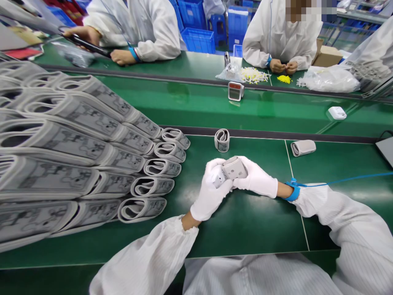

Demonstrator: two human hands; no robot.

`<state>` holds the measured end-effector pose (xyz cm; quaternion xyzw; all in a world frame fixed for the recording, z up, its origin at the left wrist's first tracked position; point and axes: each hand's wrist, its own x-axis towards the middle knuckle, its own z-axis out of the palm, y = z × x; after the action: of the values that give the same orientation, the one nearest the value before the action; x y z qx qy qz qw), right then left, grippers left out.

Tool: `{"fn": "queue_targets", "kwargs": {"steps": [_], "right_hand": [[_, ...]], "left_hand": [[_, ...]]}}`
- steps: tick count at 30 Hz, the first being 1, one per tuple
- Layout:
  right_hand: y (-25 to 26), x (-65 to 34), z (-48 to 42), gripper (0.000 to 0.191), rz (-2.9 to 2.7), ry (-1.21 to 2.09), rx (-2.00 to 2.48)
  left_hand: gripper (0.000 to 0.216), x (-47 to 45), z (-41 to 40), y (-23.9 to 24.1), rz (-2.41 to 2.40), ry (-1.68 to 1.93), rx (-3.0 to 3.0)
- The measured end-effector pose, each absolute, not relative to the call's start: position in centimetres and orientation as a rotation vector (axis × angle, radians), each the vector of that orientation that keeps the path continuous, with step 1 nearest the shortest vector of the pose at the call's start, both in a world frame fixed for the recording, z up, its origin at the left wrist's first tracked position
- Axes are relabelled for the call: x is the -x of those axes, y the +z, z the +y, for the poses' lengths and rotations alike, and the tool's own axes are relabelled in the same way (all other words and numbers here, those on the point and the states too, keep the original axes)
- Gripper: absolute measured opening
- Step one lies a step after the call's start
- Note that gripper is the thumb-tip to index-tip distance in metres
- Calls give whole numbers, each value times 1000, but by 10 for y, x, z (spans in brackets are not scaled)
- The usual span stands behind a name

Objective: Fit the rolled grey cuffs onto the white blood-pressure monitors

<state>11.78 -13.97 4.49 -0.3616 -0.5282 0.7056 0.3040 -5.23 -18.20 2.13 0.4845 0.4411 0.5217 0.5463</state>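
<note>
- While both hands were busy between the stack and the loose pieces, one unit was in work, not set down.
- My white-gloved left hand [211, 190]: fingers curled round a small white plastic piece with dark marks [217, 178], gripping it.
- My white-gloved right hand [253, 177]: fingers closed on a folded light-grey block [234, 168], up against the white piece. Couldn't tell whether the two were joined.
- Position: both pieces were held just above the green worktop [260, 227], in front of me.
- Done, by my read: the big stack of rolled grey fabric cuffs with dark line prints [69, 178] on my left, coiled and lined up in rows. Couldn't see whether white pieces sat inside.
- Left, by my read: finishing the pair in my hands. A single rolled grey cuff [222, 140] stood beyond my hands, and a folded plain grey cuff [303, 148] lay to my right; both were apart from the stack, so I'd count them as unsorted.
- A white rounded plastic box [337, 113] sat farther off on the right, neither hand on it.
</note>
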Motion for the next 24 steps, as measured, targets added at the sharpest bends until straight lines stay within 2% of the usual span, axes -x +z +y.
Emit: {"fn": "queue_targets", "kwargs": {"steps": [3, 6, 8, 12, 15, 17, 24], "right_hand": [[43, -118, -139, 67, -1344, 1938, 933], [40, -120, -138, 84, -1387, 1920, 903], [40, -122, -138, 94, -1502, 1862, 901], [38, -126, -143, 96, -1721, 1741, 928], [30, -128, -142, 115, -1791, 1778, 874], [21, -127, -137, 121, -1890, 1725, 826], [8, -126, -121, 89, -2185, 986, 655]], "left_hand": [[48, 52, -180, 24, 1086, 1266, -1150], [41, 51, -177, 20, 1133, 1280, -1133], [43, 50, -177, 17, 1105, 1268, -1073], [47, 49, -178, 16, 948, 1242, -928], [42, 49, -177, 22, 882, 1253, -825], [40, 49, -175, 27, 828, 1257, -737], [41, 56, -170, 33, 774, 1181, -539]]}}
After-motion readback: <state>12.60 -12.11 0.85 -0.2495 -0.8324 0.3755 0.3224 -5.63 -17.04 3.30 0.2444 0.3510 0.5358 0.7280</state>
